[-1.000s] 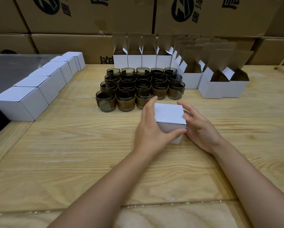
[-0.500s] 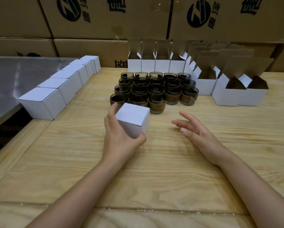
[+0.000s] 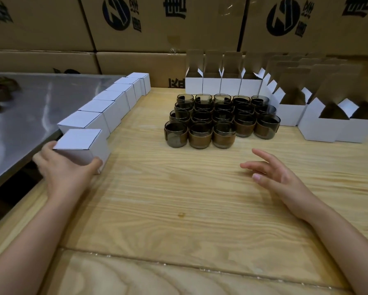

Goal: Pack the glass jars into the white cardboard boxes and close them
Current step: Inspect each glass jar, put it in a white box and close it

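My left hand (image 3: 66, 173) grips a closed white box (image 3: 81, 145) at the near end of a row of closed white boxes (image 3: 114, 103) along the table's left edge. Thumb and fingers wrap its lower sides. My right hand (image 3: 272, 173) hovers open above the wood, fingers spread, holding nothing. Several dark glass jars (image 3: 219, 118) with brown bands stand packed together in the middle of the table. Behind and right of them stand several open white boxes (image 3: 223, 81) with flaps up, more of these open boxes (image 3: 327, 124) at the right.
The wooden table (image 3: 189, 199) has a seam near its front edge. A shiny metal surface (image 3: 19, 116) adjoins the table on the left. Large brown cartons (image 3: 178, 24) are stacked as a wall behind.
My left hand carried the closed box from the table's middle to the left end of the row. My right hand let go of it and stayed open over the wood.
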`<state>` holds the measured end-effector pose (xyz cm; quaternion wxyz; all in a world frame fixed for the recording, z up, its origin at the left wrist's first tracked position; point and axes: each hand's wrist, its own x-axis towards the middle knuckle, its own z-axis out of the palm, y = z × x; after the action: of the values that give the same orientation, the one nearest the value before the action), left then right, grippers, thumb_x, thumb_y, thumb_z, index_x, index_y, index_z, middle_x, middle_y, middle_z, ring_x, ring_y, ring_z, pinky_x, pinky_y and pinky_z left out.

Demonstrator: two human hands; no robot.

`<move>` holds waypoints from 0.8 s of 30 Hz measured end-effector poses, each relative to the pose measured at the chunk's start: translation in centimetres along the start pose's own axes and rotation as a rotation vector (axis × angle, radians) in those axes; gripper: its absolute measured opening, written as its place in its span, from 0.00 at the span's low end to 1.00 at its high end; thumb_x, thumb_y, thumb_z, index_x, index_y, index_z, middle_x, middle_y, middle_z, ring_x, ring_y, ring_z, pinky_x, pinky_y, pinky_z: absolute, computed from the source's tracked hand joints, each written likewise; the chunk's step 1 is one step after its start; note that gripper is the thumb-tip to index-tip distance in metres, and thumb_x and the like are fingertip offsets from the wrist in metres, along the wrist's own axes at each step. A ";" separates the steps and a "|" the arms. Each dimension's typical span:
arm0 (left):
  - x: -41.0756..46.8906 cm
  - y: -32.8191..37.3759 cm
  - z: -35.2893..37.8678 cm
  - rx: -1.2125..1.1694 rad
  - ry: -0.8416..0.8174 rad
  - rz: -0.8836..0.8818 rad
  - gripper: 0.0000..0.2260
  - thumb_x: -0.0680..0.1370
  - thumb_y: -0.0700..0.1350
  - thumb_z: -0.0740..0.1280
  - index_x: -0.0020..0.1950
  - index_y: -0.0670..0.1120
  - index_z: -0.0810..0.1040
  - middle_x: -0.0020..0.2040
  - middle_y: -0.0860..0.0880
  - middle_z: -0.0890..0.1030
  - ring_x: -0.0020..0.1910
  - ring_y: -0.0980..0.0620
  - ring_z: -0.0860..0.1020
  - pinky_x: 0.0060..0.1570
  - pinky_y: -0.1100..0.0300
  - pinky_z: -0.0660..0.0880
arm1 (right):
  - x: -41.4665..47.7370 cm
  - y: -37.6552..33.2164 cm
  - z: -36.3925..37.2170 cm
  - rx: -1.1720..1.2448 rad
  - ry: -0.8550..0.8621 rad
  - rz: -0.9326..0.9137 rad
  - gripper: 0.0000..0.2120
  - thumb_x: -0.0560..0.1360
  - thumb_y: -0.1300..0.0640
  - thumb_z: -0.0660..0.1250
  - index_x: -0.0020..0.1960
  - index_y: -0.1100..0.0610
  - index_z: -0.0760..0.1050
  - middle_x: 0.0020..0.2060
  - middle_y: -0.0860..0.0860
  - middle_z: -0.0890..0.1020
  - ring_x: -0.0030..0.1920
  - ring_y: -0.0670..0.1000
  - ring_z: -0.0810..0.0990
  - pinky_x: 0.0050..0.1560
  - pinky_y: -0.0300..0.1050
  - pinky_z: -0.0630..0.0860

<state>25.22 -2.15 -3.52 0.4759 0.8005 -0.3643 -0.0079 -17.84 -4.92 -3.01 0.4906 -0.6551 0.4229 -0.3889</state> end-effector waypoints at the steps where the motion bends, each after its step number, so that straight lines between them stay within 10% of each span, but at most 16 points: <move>1: 0.4 -0.2 -0.4 0.059 0.020 -0.003 0.42 0.65 0.49 0.77 0.73 0.44 0.58 0.70 0.41 0.60 0.71 0.42 0.59 0.69 0.48 0.62 | 0.0 0.0 0.0 -0.002 0.002 -0.003 0.32 0.70 0.54 0.67 0.72 0.48 0.63 0.56 0.45 0.82 0.60 0.42 0.78 0.51 0.28 0.73; 10: 2.8 -0.5 -1.5 0.188 -0.030 -0.051 0.46 0.71 0.49 0.75 0.76 0.37 0.49 0.73 0.37 0.55 0.72 0.36 0.56 0.70 0.38 0.60 | 0.1 0.1 0.0 -0.030 0.048 -0.018 0.27 0.75 0.64 0.64 0.72 0.51 0.64 0.54 0.48 0.84 0.59 0.43 0.79 0.51 0.28 0.73; 17: 1.4 1.0 -0.5 0.162 0.069 0.012 0.50 0.71 0.50 0.75 0.78 0.53 0.40 0.76 0.36 0.51 0.73 0.36 0.55 0.70 0.36 0.57 | 0.2 -0.1 0.0 -0.024 0.063 -0.011 0.25 0.76 0.66 0.63 0.71 0.53 0.66 0.53 0.51 0.84 0.58 0.44 0.79 0.51 0.29 0.72; 24: -5.7 10.3 4.0 -0.038 -0.143 0.670 0.19 0.74 0.46 0.65 0.63 0.40 0.75 0.60 0.41 0.77 0.59 0.40 0.74 0.60 0.55 0.62 | 0.2 -0.2 0.1 -0.026 0.078 -0.005 0.19 0.76 0.65 0.64 0.66 0.56 0.72 0.51 0.51 0.84 0.56 0.45 0.80 0.52 0.30 0.73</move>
<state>13.67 -4.66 0.30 0.4399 0.6247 -0.6394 0.0860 -17.62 -5.05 -2.83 0.4645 -0.6468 0.4451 -0.4098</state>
